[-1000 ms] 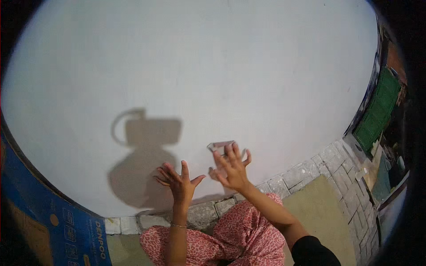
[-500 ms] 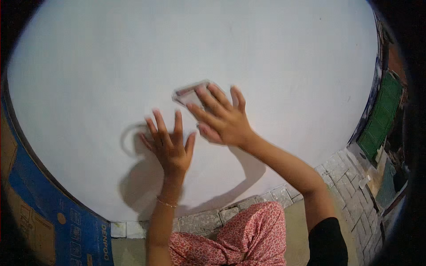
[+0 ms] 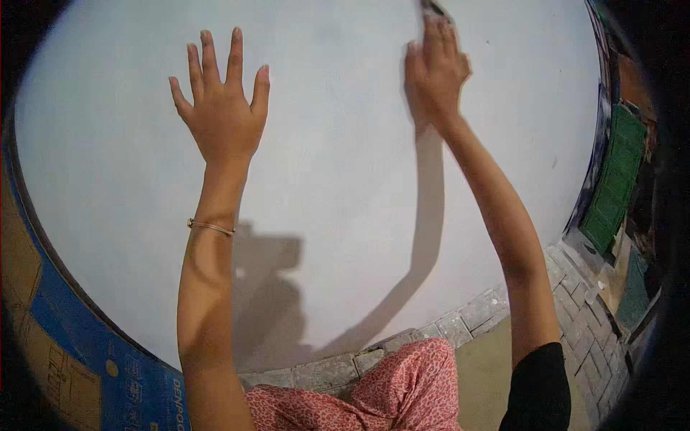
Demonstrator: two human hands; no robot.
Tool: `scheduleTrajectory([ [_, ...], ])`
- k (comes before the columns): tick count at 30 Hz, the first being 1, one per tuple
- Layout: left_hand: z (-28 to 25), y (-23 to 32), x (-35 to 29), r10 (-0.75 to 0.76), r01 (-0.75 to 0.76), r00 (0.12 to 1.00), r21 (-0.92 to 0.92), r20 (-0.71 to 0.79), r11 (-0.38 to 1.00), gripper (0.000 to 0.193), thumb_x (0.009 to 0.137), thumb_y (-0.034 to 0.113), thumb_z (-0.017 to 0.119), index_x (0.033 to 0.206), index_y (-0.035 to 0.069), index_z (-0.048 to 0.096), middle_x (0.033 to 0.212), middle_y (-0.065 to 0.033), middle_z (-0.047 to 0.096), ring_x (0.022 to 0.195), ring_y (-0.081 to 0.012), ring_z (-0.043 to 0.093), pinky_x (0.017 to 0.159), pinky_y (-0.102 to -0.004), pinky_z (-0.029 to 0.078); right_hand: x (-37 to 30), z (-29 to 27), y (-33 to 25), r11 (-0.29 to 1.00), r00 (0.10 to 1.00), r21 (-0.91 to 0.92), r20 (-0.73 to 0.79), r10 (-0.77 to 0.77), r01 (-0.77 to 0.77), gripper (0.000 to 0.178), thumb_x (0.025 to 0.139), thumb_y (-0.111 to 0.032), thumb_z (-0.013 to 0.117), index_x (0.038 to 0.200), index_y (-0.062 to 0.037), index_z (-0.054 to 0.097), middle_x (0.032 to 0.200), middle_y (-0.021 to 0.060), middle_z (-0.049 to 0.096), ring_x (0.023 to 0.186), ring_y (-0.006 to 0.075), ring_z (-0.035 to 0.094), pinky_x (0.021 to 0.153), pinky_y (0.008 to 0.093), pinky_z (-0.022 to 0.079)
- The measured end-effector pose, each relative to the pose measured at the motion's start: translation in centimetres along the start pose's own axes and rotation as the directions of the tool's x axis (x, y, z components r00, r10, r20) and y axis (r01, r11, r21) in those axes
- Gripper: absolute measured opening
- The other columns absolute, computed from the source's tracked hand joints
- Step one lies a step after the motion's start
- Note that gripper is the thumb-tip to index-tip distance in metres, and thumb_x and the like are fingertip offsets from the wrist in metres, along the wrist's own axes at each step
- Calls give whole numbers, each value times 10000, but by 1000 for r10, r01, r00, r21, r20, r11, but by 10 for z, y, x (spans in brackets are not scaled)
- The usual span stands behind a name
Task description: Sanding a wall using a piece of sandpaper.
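My left hand [image 3: 224,118] is spread flat with all fingers apart, against or just over a broad white surface [image 3: 338,179]. Nothing is in it, and a thin bracelet [image 3: 210,228] circles that wrist. Farther to the right, my right hand [image 3: 437,82] reaches to the top of the view. Its fingertips are on a small dark, flat object [image 3: 435,8], mostly cut off by the upper edge, so I cannot tell its kind. The thumb lies along the left side of the hand. Shadows of my arms fall on the white surface.
A blue and brown cardboard box [image 3: 133,373] stands at the lower left. Grey paving blocks [image 3: 474,314] line the foot of the white surface. Off to the right are a green panel [image 3: 614,179] and assorted scraps. My legs in pink patterned trousers [image 3: 410,381] are at the bottom.
Both hands have moved up the white surface and apart. My left went up and left, my right up and right, taking the flat object with it.
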State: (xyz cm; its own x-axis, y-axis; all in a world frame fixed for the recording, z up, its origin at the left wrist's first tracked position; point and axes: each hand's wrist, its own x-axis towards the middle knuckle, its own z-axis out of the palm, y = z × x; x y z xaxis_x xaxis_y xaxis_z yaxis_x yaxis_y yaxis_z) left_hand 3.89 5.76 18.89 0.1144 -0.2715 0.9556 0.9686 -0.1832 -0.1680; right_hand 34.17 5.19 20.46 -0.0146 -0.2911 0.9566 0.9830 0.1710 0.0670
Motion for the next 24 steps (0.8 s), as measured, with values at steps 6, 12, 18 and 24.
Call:
scheduleTrajectory([
  [6, -5, -5, -2, -5, 4, 999, 25, 33, 1000, 561, 946, 493, 423, 1461, 293, 328, 1522, -105, 292, 1411, -297, 249, 1091, -596, 154, -7, -26, -55, 737, 665, 338, 320, -675, 585, 499, 927, -399, 456, 1401, -244, 437, 1492, 59, 358, 1380, 225, 320, 1100, 544, 163],
  [12, -7, -2, -2, -35, 35, 998, -6, 47, 999, 541, 958, 482, 407, 1464, 317, 306, 1530, -81, 269, 1421, -292, 212, 1116, -578, 109, -2, -6, -76, 937, 938, 191, 135, -318, 291, 475, 935, -382, 452, 1389, -243, 455, 1471, 53, 391, 1367, 225, 340, 1112, 501, 172],
  [18, -6, -2, 0, -40, 40, 999, -42, 20, 998, 487, 987, 428, 353, 1460, 320, 315, 1524, -83, 285, 1418, -287, 223, 1119, -570, 116, 14, 4, -66, 907, 918, 190, 53, -393, 377, 462, 915, -371, 483, 1362, -252, 479, 1399, 67, 476, 1306, 229, 419, 1094, 493, 246],
  [24, -4, -9, -3, -27, 26, 999, -37, -18, 999, 472, 995, 392, 345, 1461, 323, 314, 1514, -76, 310, 1410, -283, 246, 1119, -564, 124, -2, -17, -67, 787, 759, 264, 221, -612, 558, 447, 931, -367, 485, 1362, -250, 493, 1454, 38, 425, 1364, 215, 350, 1134, 452, 171],
])
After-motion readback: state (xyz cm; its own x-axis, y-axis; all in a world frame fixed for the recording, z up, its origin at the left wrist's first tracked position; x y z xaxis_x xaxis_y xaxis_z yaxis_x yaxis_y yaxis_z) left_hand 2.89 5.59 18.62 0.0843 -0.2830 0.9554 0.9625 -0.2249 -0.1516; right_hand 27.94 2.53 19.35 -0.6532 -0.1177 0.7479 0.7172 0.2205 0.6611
